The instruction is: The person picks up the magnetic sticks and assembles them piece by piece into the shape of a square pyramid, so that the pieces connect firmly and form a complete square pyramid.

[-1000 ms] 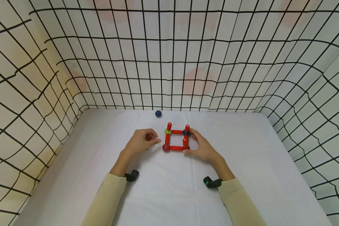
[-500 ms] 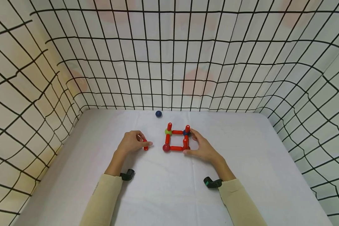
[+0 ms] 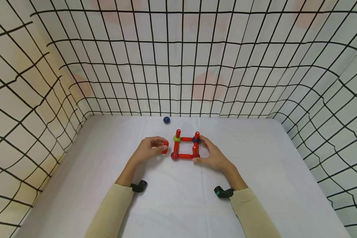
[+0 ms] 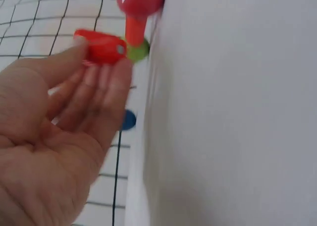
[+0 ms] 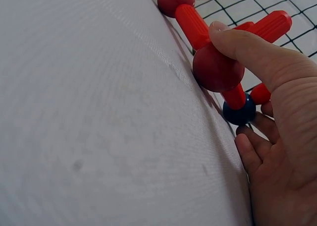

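A square of red rods and balls lies on the white table, a ball-and-rod frame (image 3: 185,156) with two red balls at the near corners, a green ball (image 3: 177,139) and a blue ball at the far ones. Rods stand up from every corner but the near left red ball (image 3: 175,155). My left hand (image 3: 150,148) pinches a loose red rod (image 4: 101,46) between thumb and fingertips, just left of the frame. On the right side my right hand (image 3: 212,154) grips the frame, thumb at the near red ball (image 5: 218,70), fingers by the blue ball (image 5: 239,109).
A loose dark blue ball (image 3: 166,120) sits near the table's back edge, behind the frame. Light walls with a black grid (image 3: 182,64) enclose the table (image 3: 178,205) at the back and both sides.
My left hand first moved left, away from the frame, where the red rod came into sight in its fingers. It has since returned rightward with the rod. My right hand stays still.
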A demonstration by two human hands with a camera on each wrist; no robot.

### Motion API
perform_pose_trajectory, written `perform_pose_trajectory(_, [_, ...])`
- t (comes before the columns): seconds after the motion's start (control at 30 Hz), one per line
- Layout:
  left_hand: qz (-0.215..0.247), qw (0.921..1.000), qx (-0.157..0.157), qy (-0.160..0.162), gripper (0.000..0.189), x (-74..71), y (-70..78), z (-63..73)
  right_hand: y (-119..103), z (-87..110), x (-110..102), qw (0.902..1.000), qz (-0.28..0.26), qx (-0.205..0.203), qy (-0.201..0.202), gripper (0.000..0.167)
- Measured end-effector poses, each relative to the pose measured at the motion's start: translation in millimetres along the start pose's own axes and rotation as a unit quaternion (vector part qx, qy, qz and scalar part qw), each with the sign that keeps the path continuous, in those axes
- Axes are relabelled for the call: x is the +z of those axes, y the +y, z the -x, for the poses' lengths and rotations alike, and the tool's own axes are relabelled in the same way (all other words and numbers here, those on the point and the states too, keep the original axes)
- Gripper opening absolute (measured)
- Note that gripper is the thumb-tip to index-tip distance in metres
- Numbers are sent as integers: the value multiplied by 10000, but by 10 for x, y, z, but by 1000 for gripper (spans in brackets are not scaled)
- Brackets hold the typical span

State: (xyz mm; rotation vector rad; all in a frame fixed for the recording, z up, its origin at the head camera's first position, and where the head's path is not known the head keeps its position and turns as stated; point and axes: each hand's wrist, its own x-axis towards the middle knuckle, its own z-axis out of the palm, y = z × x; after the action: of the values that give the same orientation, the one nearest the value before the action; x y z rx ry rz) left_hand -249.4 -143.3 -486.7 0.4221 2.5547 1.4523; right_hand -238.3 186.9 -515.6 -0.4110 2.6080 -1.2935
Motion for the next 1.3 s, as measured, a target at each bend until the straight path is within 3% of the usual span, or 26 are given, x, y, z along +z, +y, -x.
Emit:
perform_pose_trajectory(0.17, [530,9962,674,-146,33,157,106,-3,-5,7,-4,10000,-18,3,-1,113])
perform_pose_trajectory(0.3, [589,9938,921,-219,35,242,160,-7,-17,10,-12,10000,-24,-35,-15,112])
perform_pose_trajectory(0.67, [485,9933,974,-387,35,331,125,-17,-9,8,-7,9998,30,-202,-28,111])
perform_pose_trajectory(0.93, [507,9934,905,-481,37,328,98,-12,15,8,-18,9965,-620,-537,178,104])
perform_pose_trajectory(1.0, [533,9936,856,-509,38,320,95,-9,16,17,-36,9948,-783,-561,324,95])
perform_pose_trajectory(1.1, [583,9939,775,-518,38,308,82,-2,12,32,-75,9912,-1026,-706,450,69])
perform_pose_trajectory(1.2, [568,9943,750,-507,34,302,69,-1,0,47,-105,9882,-1198,-915,262,43])
perform_pose_trajectory(1.3, [509,9945,754,-511,31,305,68,-3,-3,55,-105,9875,-1161,-1062,28,28])
